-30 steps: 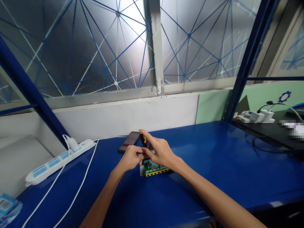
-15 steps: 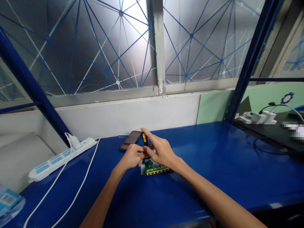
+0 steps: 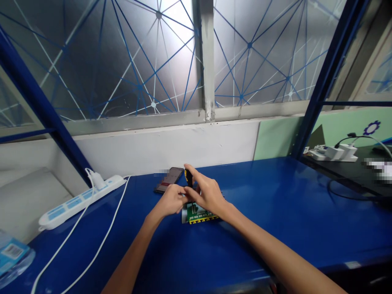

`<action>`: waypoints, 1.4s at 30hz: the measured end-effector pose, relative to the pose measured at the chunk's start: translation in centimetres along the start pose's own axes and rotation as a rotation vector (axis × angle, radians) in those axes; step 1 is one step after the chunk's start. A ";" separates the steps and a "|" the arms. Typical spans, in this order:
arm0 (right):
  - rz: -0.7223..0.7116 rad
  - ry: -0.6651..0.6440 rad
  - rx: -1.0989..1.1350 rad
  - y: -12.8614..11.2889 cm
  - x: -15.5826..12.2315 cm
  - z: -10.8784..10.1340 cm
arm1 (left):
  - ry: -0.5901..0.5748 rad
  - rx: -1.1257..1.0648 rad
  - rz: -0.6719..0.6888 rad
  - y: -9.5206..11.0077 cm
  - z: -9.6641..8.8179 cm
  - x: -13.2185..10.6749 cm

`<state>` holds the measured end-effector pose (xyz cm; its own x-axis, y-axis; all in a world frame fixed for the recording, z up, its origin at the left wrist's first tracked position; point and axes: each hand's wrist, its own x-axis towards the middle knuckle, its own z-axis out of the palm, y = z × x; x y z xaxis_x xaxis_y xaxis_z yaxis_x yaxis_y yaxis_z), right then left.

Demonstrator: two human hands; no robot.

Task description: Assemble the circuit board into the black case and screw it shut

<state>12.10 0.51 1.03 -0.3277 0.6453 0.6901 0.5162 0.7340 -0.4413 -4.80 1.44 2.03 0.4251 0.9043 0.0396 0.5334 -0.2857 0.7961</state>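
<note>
A black-and-yellow screwdriver (image 3: 188,178) stands nearly upright over a green circuit board (image 3: 196,214) with a yellow strip along its near edge. My right hand (image 3: 208,195) grips the screwdriver's handle, the index finger stretched up to its top. Beside it, my left hand (image 3: 170,201) is closed in a pinch low by the screwdriver, touching the right fingertips. What the left fingers pinch is hidden, and so is the screwdriver's tip. The board lies on the blue table (image 3: 263,212), partly covered by both hands.
A phone (image 3: 170,179) lies just behind my left hand. To the left are a white power strip (image 3: 81,203) with its cable (image 3: 101,241) and a clear bottle (image 3: 14,257) with a blue label. Chargers (image 3: 341,152) sit on a dark surface at the right.
The screwdriver handle has turned a little in my right hand, showing less yellow. Both hands stay over the board, and the whole view has shifted slightly.
</note>
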 end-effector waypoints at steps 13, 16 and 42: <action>0.029 -0.049 -0.049 0.6 -0.1 0.2 | -0.004 0.026 0.002 -0.1 0.1 0.0; 0.016 -0.032 -0.075 0.5 -0.1 0.3 | -0.003 0.036 0.013 -0.2 0.2 0.1; 0.554 -0.341 -0.518 12.1 -3.6 -10.3 | 0.016 0.480 0.114 -1.7 -0.3 0.5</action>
<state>27.71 4.88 -0.86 -0.0978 0.9746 0.2017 0.9450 0.1544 -0.2882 -5.66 2.46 0.88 0.4906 0.8627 0.1227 0.7626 -0.4932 0.4186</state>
